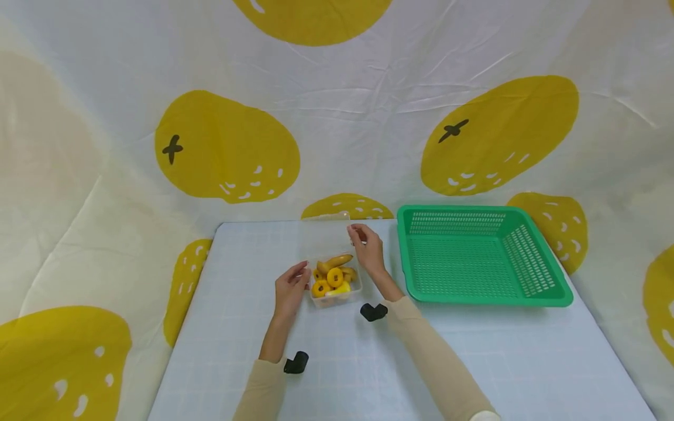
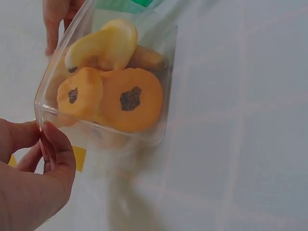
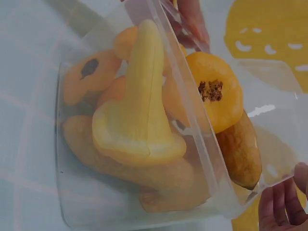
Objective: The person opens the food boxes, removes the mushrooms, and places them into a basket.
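A clear plastic box [image 1: 337,302] with its lid [image 1: 321,235] raised at the back sits on the table, full of yellow and orange vegetable-like pieces. My left hand [image 1: 289,292] pinches a corner of the box's rim between thumb and fingers, as the left wrist view shows. At the right, my right hand [image 1: 370,252] grips the edge of the lid, fingers curled over it in the right wrist view. Among the contents are a round orange piece [image 3: 219,91] with a dark centre, a pale yellow long-necked piece [image 3: 147,103] and a brownish long piece [image 3: 240,151] lying above the rim.
To the right of the box stands a green slatted basket [image 1: 487,303] with nothing in it. A pale checked cloth covers the table [image 1: 337,374]. Behind it hangs a white curtain [image 1: 358,117] printed with large yellow fruits.
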`<state>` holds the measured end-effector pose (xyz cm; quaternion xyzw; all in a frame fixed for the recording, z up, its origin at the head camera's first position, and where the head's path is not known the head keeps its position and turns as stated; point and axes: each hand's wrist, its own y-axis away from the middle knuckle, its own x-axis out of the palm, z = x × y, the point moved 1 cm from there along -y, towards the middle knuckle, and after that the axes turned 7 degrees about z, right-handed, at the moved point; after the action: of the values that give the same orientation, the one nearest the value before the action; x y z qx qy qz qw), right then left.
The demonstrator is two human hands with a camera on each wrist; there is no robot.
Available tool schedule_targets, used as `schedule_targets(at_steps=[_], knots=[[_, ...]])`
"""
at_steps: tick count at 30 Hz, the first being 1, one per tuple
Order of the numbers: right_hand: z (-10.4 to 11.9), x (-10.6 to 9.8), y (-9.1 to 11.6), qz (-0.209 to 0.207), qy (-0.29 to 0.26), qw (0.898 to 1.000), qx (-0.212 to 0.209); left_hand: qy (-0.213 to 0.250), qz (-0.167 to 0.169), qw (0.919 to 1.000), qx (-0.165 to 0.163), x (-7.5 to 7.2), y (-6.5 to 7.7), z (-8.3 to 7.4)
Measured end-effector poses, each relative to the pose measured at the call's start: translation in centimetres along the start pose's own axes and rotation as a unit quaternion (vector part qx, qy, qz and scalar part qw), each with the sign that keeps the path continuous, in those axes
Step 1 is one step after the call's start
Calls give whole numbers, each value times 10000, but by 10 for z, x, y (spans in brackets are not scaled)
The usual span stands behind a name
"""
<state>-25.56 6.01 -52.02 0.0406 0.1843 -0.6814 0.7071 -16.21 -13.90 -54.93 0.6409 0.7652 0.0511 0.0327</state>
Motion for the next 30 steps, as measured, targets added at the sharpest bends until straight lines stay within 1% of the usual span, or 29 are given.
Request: schedule_targets(at_steps=[5, 7, 11, 13, 15, 17, 25, 27, 30], knots=[[-9, 2, -1, 44, -1, 9993, 363, 304, -55, 9988, -376, 2, 0, 1], [-12, 2, -1, -79, 35, 9988, 477, 501, -57, 9975, -499, 3, -1, 1], [-16, 3, 1, -350, -98, 9971, 664, 1032, -16, 9921, -708, 4, 0, 2], [-16, 3, 3, -348, -207, 9966, 715, 1269, 17, 9891, -740, 4, 0, 3], [-15, 2, 3, -272, -250, 9969, 692, 1462, 16, 9865, -732, 5, 1, 3], [-14, 1, 4, -193, -165, 9979, 594, 1533, -14, 9855, -725, 5, 1, 4], [-10, -5, 17, 67, 241, 9995, 214, 1527, -170, 9834, -962, 7, -1, 1], [-8, -5, 21, 229, 249, 9993, 127, 1545, -173, 9829, -981, 7, -1, 1], [-5, -6, 28, 632, 212, 9978, -41, 1558, -163, 9827, -991, 5, -1, 1]])
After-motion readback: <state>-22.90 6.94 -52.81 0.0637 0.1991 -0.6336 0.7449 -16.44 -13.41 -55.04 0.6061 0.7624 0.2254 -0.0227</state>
